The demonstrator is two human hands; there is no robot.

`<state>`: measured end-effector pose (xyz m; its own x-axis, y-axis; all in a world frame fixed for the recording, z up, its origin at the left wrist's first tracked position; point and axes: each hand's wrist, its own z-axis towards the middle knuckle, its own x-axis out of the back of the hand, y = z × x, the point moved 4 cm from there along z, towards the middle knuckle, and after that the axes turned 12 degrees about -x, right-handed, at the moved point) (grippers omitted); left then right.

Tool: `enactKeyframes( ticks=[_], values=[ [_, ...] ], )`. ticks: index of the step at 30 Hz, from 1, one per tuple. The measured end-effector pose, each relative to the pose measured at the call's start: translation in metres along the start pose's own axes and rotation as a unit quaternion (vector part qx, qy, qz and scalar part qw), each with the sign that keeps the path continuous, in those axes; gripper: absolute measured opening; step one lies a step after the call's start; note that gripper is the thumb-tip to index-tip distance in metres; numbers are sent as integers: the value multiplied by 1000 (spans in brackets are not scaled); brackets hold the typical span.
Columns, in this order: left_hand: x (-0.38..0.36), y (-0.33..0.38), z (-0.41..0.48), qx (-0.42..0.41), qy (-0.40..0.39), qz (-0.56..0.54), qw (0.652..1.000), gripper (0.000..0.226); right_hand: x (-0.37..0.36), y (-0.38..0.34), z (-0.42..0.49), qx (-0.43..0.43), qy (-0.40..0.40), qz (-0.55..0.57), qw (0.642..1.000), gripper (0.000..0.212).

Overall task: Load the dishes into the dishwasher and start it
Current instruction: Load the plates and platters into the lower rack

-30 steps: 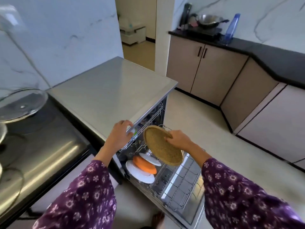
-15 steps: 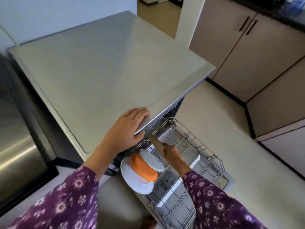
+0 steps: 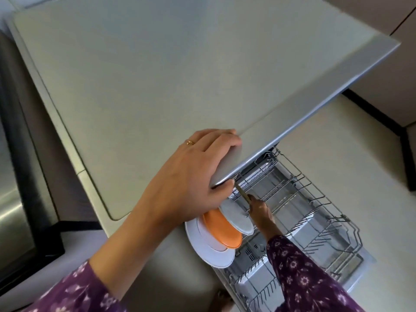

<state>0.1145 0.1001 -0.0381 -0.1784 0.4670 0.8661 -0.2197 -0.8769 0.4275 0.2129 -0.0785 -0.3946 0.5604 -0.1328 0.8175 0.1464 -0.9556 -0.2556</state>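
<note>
The left hand (image 3: 191,176) grips the front edge of the worktop (image 3: 157,75): its fingers lie over the top surface and its thumb is hooked under the lip. A gold ring (image 3: 190,142) shows on one finger. Just below and to the right of it, lower down inside the dishwasher, the right hand (image 3: 258,209) holds a thin brown plate (image 3: 242,193) by its near rim. The plate is seen edge-on, standing upright at the back of the wire rack (image 3: 315,199), and its far end reaches up close under the left thumb. The right hand's fingers are closed on that plate, though exactly how they lie is hidden by the back of the hand. Immediately left of the right hand three more plates stand on edge in the rack, overlapping. A small grey plate (image 3: 236,216) is nearest the hand, then an orange plate (image 3: 222,231), then a larger white plate (image 3: 209,248) outermost. Both wrists come out of purple flowered sleeves (image 3: 304,278). The rack extends to the right of the right hand over the open dishwasher door (image 3: 367,262), with pale floor (image 3: 337,143) beyond. Far left of the left hand stands a steel appliance (image 3: 11,210).
</note>
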Motion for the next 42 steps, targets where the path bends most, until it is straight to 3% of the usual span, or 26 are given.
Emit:
enactKeyframes(
  ticks=[12, 18, 29, 35, 42],
  values=[
    [-2, 4, -1, -13, 13, 44, 999, 50, -35, 2, 11, 4, -5, 4, 1000, 30],
    [-1, 7, -2, -18, 15, 58, 998, 48, -22, -2, -14, -14, -59, -49, 997, 62],
    [1, 11, -4, -43, 25, 66, 997, 46, 14, -25, -116, -21, -39, -25, 999, 43],
    [13, 31, -25, -39, 37, 64, 996, 35, 72, -65, -199, 82, 10, 20, 996, 36],
    [61, 68, -149, 12, 51, 80, 995, 49, 155, -136, -329, 205, 98, 41, 973, 19]
  ],
)
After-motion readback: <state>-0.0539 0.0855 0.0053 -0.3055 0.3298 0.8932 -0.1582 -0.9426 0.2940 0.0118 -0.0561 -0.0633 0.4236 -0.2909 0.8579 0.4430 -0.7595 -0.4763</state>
